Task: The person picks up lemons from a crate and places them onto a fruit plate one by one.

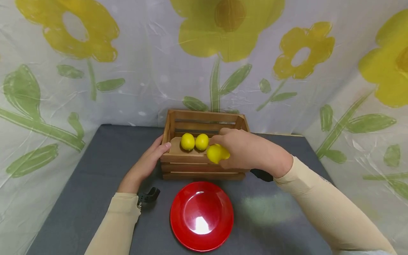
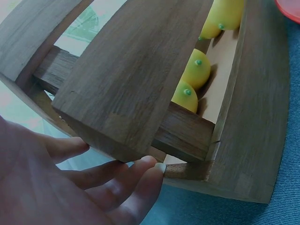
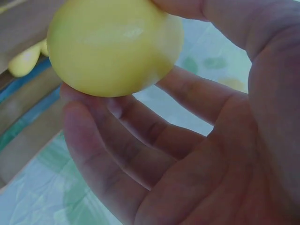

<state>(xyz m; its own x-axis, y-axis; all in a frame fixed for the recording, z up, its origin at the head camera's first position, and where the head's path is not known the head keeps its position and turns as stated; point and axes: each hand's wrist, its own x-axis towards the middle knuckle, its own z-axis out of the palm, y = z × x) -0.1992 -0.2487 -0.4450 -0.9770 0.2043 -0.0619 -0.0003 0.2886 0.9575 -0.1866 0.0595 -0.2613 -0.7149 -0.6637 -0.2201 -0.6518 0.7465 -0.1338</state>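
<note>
A slatted wooden crate (image 1: 204, 159) stands at the back of the table, with yellow lemons (image 1: 187, 142) on its brown liner. My left hand (image 1: 147, 161) holds the crate's left end, its thumb at the front corner of the rim and its fingers along the outer side. In the left wrist view the fingertips (image 2: 147, 161) meet the end slats. Over the crate's front right rim, my right hand (image 1: 251, 150) grips a lemon (image 1: 217, 153) between thumb and fingers. From the right wrist, the held lemon (image 3: 115, 47) shows large, with other fingers curving beneath it.
A glossy red plate (image 1: 202, 216) lies on the dark table (image 1: 264, 216), just in front of the crate. Behind and beside the table hangs a pale curtain (image 1: 143, 71) printed with yellow flowers. Dark straps (image 1: 149, 195) show at both wrists.
</note>
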